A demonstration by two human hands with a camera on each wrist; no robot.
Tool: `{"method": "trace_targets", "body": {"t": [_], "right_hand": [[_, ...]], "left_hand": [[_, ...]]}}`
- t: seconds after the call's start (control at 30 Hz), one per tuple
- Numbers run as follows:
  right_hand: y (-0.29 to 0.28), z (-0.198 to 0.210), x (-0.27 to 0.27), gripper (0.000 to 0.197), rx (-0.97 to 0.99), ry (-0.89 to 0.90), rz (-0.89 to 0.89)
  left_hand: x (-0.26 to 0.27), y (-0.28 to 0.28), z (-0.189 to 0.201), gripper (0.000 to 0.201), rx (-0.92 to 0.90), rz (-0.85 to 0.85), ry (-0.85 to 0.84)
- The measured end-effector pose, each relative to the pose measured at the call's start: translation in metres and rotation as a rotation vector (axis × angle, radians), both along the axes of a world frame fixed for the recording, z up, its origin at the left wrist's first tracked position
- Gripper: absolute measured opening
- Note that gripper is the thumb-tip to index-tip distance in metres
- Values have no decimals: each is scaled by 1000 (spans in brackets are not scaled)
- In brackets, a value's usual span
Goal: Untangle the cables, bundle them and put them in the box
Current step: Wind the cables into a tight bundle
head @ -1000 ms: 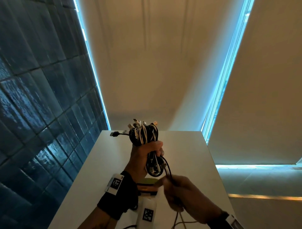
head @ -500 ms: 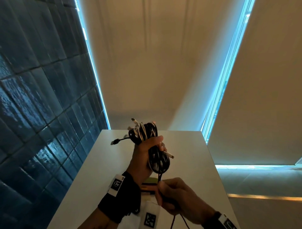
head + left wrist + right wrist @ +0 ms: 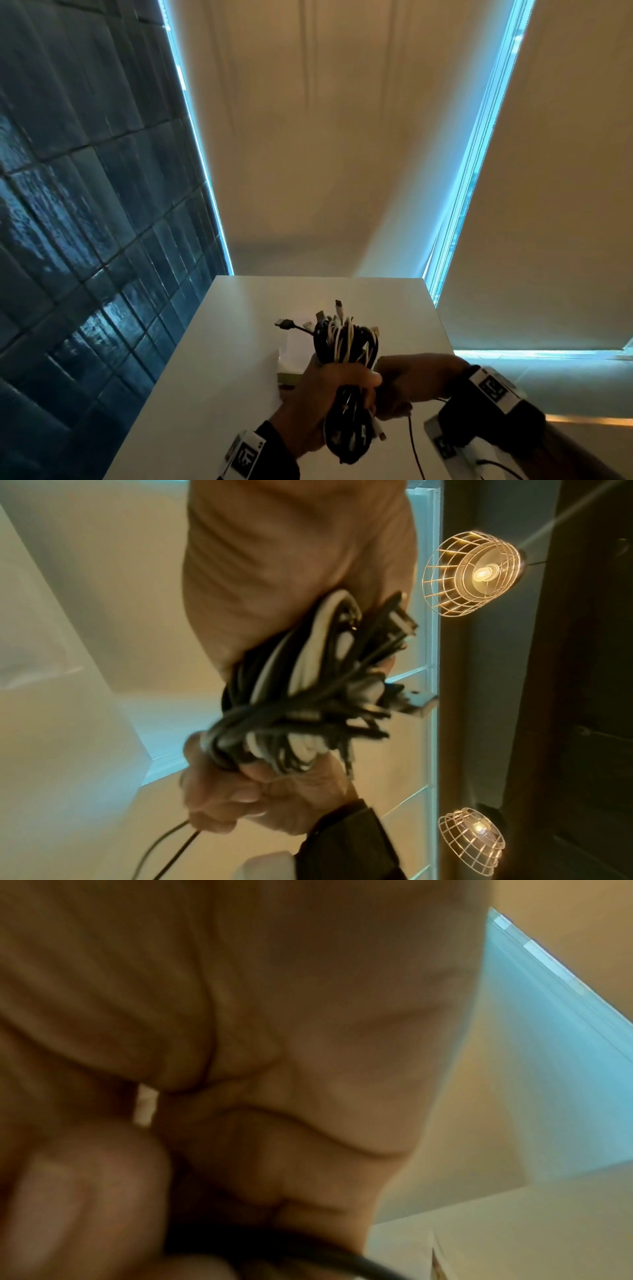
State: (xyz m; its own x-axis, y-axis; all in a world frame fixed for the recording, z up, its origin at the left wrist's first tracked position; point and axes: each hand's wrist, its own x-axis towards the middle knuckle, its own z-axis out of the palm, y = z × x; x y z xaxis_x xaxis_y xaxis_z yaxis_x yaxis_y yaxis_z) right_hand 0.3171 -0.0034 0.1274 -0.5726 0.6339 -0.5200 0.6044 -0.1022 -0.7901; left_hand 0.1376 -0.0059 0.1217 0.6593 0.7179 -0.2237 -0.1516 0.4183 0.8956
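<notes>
A thick bundle of black and white cables stands upright above the white table, with several plugs sticking out of its top. My left hand grips the bundle round its middle; the same bundle fills the left wrist view. My right hand is against the bundle's right side and pinches a thin black cable that hangs down from it. This hand and the thin cable also show in the left wrist view. Behind the bundle lies a white box.
A dark blue tiled wall runs along the table's left edge. Drawn blinds with bright gaps stand at the far and right sides. Two wire-cage lamps show in the left wrist view. The right wrist view is mostly blurred palm.
My right hand has come up from below the bundle to its right side, still with the thin cable. The bundle and both hands sit lower and further right in view.
</notes>
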Motion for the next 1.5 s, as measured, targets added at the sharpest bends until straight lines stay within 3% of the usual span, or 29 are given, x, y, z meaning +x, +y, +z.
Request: {"method": "trace_targets", "body": {"t": [0.17,0.37,0.53,0.6,0.8,0.93,1.0,1.13,1.2,1.27,1.37,1.5], "right_hand": [[5,9,2,52,225,-84,40],[5,-1,0,41,421,-121,-61],[3,-5,-4,6,618,-78,-86],[0,-5,-4,4,670,-65,-83],[0,1,8,3,392,100,-68],[5,7,42,25,212,196,-295],[8,11,64,22,179,147,-310],[14,5,97,41,89,5,-278],[17,0,101,47,28,8,-409],[23,-1,95,46,8,74,-606],[32,12,72,36,0,339,-840],[21,46,22,31,208,427,-785]], "left_hand": [[1,-4,-16,18,105,159,77],[2,-4,-19,21,208,290,139],[0,-3,-15,36,117,128,157],[-2,-4,-10,44,36,2,132],[-12,1,0,47,71,-177,111],[-25,6,-2,43,82,-198,132],[-34,9,-9,44,68,-185,150],[-41,12,-15,44,39,-203,154],[-37,12,-16,40,47,-198,163],[-30,12,-19,31,51,-182,175],[-17,11,-31,26,15,-124,247],[1,13,-47,18,-29,-23,297]]}}
